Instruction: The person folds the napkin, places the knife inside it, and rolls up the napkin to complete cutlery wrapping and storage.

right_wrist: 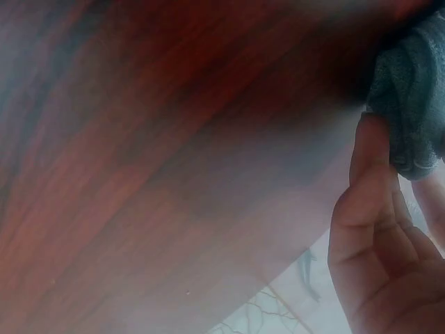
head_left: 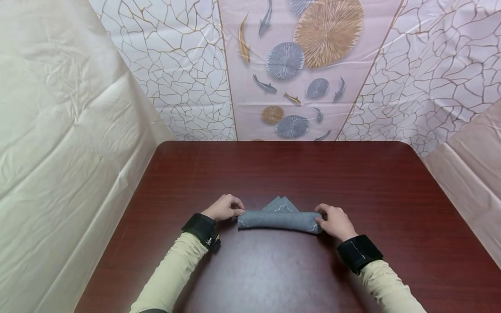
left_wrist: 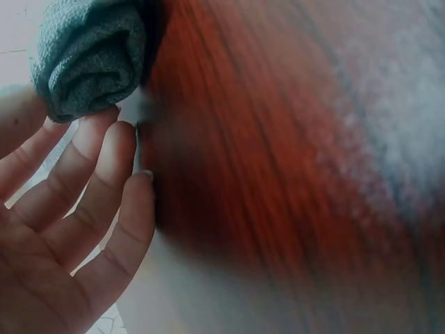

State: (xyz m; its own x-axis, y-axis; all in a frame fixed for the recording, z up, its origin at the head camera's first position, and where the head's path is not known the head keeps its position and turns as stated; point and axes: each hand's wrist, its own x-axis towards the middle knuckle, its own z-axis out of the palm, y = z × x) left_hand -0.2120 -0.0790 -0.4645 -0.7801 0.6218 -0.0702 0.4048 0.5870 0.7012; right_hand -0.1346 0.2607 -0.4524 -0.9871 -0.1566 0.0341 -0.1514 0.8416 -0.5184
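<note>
A grey-blue towel (head_left: 279, 221) lies rolled into a long tube across the table, with pointed corners and white stitching sticking out on its far side. At its left end, my left hand (head_left: 226, 207) holds the roll between thumb and fingers. The left wrist view shows the spiral layers of the towel end (left_wrist: 94, 59) above the fingertips. My right hand (head_left: 335, 221) grips the opposite end, thumb on the near side. In the right wrist view the folded towel end (right_wrist: 414, 104) sits against the fingers, partly cut off by the frame edge.
The dark red wooden table (head_left: 274, 174) has rounded far corners. A patterned curtain (head_left: 188, 65) hangs behind it, and a cream cloth (head_left: 70, 152) hangs along the left side. Black bands (head_left: 359, 253) circle both wrists.
</note>
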